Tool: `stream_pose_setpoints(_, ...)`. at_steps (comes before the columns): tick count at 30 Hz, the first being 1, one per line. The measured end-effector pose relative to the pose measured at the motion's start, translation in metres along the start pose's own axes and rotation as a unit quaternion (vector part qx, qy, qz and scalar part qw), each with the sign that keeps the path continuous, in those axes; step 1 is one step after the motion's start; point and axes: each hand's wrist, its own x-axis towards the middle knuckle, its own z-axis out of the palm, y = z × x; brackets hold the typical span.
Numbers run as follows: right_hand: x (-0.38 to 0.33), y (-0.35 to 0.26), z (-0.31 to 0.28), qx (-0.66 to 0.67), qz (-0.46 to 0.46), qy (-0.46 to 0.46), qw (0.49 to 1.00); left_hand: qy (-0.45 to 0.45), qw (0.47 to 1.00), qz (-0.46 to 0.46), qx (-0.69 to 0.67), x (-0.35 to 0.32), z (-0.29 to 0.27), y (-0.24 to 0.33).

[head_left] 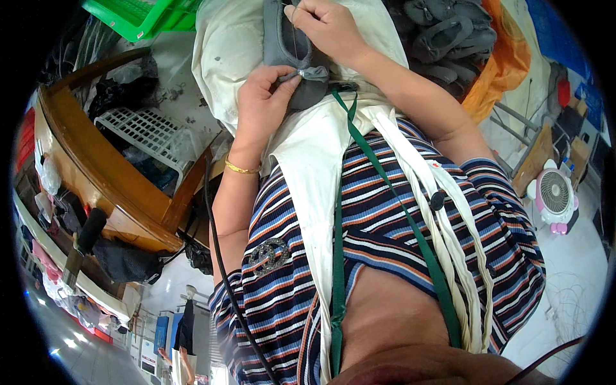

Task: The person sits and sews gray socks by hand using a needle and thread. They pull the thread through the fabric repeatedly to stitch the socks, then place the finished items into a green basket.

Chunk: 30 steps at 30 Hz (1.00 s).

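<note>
Head view: grey felt shoe upper (pixel 289 48) lies on the white apron lap, long axis running away from the body. Left hand (pixel 262 102) pinches its small grey bow (pixel 314 73); right hand (pixel 330 27) pinches fine thread at the far end.

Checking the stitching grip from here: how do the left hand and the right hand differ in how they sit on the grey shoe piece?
The left hand pinches the small grey bow on the grey shoe piece and wears a gold bangle; the right hand sits higher, fingertips pinched at the piece's upper edge, wrist bare. The left forearm comes up steeply, the right slants in from the side. Both rest on the piece over a white apron.
</note>
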Motion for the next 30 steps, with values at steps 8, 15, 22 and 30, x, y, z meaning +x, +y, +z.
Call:
stream_pose_setpoints(8,-0.020,-0.004,-0.020,0.010,-0.098,-0.006,0.995,0.078,0.988,-0.129,0.017,-0.029,-0.002,0.010)
stream_pose_setpoints(15,-0.039,-0.040,-0.009,0.131,-0.141,-0.114,0.975,-0.025,0.948,-0.246,-0.201,-0.026,-0.005,0.016)
stream_pose_setpoints(22,-0.018,-0.073,-0.070,-0.246,-0.268,-0.072,0.929,0.240,0.916,0.018,-0.320,-0.001,-0.039,0.015)
stream_pose_setpoints(30,-0.017,-0.065,-0.119,-0.340,-0.247,-0.088,0.903,0.233,0.951,0.084,-0.185,0.063,-0.120,0.051)
